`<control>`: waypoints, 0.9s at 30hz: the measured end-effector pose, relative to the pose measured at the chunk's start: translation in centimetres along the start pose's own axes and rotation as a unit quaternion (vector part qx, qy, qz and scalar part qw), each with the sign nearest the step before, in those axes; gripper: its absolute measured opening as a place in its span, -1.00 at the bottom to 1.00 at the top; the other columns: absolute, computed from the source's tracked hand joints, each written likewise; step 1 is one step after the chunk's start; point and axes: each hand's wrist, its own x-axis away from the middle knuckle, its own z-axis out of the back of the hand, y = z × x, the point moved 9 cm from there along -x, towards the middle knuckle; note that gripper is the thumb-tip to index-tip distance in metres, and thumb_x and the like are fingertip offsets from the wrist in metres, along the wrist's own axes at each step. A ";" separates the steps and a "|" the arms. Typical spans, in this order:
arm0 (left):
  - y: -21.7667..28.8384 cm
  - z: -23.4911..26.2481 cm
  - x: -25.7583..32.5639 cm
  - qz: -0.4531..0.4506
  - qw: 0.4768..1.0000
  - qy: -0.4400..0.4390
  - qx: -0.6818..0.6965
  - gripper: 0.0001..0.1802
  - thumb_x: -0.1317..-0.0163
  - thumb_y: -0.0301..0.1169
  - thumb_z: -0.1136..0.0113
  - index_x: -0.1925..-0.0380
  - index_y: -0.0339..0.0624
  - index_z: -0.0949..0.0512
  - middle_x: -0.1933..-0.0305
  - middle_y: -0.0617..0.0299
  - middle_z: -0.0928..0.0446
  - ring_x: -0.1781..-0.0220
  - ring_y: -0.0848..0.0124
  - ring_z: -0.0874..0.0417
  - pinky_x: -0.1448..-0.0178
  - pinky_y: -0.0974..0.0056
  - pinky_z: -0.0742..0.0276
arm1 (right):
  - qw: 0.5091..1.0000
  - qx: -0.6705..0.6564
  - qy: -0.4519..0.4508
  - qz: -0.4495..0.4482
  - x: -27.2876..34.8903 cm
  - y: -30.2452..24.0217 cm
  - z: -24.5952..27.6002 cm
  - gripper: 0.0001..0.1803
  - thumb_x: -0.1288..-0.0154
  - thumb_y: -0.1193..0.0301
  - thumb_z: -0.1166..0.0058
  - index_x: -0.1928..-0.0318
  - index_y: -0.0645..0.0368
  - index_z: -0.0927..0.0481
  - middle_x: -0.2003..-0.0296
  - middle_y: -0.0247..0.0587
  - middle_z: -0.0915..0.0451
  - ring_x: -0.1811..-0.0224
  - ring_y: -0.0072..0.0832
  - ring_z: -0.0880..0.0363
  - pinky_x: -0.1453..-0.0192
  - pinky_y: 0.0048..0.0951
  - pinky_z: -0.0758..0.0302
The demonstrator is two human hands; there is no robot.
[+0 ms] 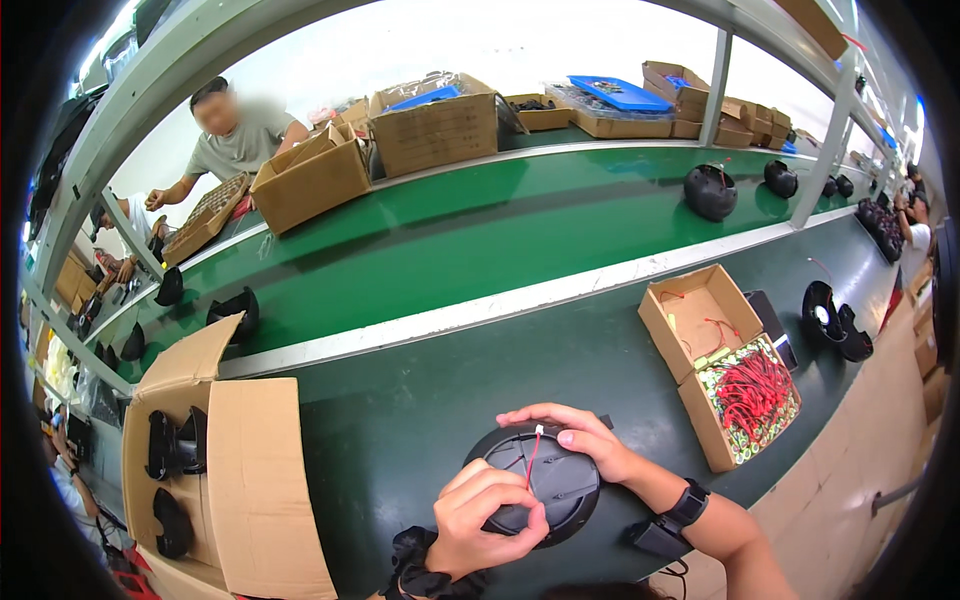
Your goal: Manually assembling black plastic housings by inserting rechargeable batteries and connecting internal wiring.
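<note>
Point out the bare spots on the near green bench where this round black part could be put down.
Bare bench lies between the big carton and the wire box, ahead of the round black part. Crowded: the right end, with black housings.

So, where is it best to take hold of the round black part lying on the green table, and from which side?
Probably by its outer rim, from the two opposite sides. The round black part lies flat, its face is crossed by a thin red wire, and the rim is the free, firm edge. The left hand and right hand already hold it this way.
</note>
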 end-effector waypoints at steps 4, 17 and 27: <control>0.0 -0.1 0.0 -0.005 1.000 0.003 0.006 -0.78 0.30 -0.59 -0.39 0.57 -0.14 -0.58 0.48 0.28 -0.56 0.51 0.38 -0.51 0.42 0.39 -0.44 | 1.000 -0.010 -0.009 -0.008 0.0 -0.1 -0.3 -0.44 -0.30 0.29 0.16 -0.22 0.39 -0.35 -0.22 -0.01 -0.40 -0.32 -0.30 -0.31 -0.41 -0.31 -0.16; -0.2 0.1 -0.2 0.003 1.000 0.000 -0.001 -0.78 0.29 -0.60 -0.36 0.56 -0.13 -0.56 0.49 0.28 -0.56 0.50 0.39 -0.52 0.38 0.38 -0.41 | 0.999 0.039 0.033 0.014 -0.2 -0.6 0.5 -0.52 -0.23 0.41 0.11 -0.11 0.45 -0.46 -0.09 -0.03 -0.53 -0.19 -0.34 -0.45 -0.33 -0.36 -0.29; -0.8 0.3 -0.2 0.004 1.000 0.001 -0.010 -0.80 0.27 -0.60 -0.33 0.57 -0.13 -0.55 0.50 0.29 -0.58 0.47 0.42 -0.55 0.31 0.39 -0.41 | 0.982 0.185 0.009 0.030 -0.1 -1.6 0.4 -0.51 -0.29 0.37 0.07 -0.16 0.40 -0.43 -0.16 0.01 -0.49 -0.23 -0.35 -0.44 -0.30 -0.34 -0.33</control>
